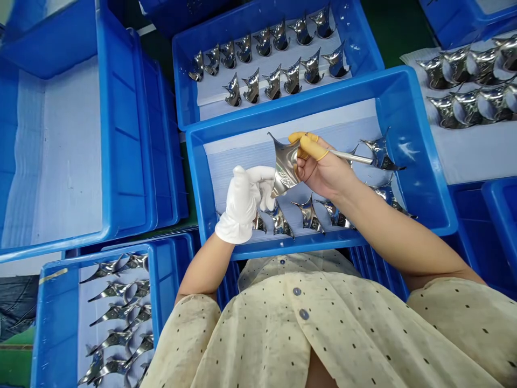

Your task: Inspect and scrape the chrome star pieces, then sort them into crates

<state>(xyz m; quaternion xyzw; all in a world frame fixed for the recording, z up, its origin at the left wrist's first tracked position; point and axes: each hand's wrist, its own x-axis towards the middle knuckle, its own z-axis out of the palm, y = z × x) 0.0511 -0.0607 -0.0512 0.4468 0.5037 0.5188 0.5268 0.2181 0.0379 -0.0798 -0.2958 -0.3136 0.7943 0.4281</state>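
Head view: at the far left stands a tall blue bin (125, 108), its inside lined with white. On the near left, a smaller blue bin (56, 302) has a strip of tape on its rim and overlapping shiny pieces (111, 339), packed too closely to count surely. Farther off, toward the middle, a blue tray (359, 32) holds fourteen upright curved pieces (273, 82), eight in the far row and six in the near row.

Nearer, before the person's dotted shirt (327, 328), lies another blue tray (302, 246) with a white liner (238, 153). Over its left part, the left hand (246, 196) wears a white glove, its thumb raised and its other fingers bent toward the work; I cannot tell whether they grip it. Just right of them, above the liner, is the silver metal piece (285, 161), raised and tilted, with a small mark on its face too fine to read. The right hand (323, 167) pinches its right edge between finger and thumb, two digits wearing yellow covers (315, 148). A thin metal rod (355, 157) sticks out rightward from that hand. At least six more pieces (309, 214) lie along the tray's near and right sides.

At the far right, a white sheet (472, 156) bears two rows of pieces, about four visible in each.
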